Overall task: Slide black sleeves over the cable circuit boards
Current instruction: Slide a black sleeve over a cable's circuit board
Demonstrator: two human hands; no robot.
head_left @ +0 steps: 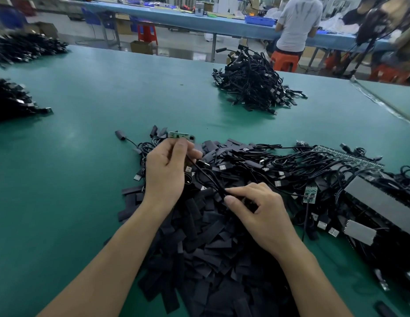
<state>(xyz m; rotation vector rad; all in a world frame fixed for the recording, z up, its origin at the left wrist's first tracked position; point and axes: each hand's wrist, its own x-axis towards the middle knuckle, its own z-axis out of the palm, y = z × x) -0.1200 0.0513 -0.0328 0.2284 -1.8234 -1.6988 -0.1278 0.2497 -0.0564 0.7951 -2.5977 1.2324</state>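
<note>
My left hand (168, 170) pinches a small green circuit board (179, 135) and holds it up above the heap, its black cable (205, 177) running down toward me. My right hand (259, 209) pinches that cable lower down, at a black sleeve (219, 196), between thumb and forefinger. Under both hands lies a big heap of flat black sleeves (206, 252). Another bare green board (310, 194) rests on the tangle of USB cables (268, 170) to the right.
A pile of sleeved cables (254, 83) sits farther back on the green table (108, 106); more black piles lie at the left edge (12, 99). A strip of green boards (350, 156) and grey blocks (380, 200) lie at right. A person (297, 24) sits at a far bench.
</note>
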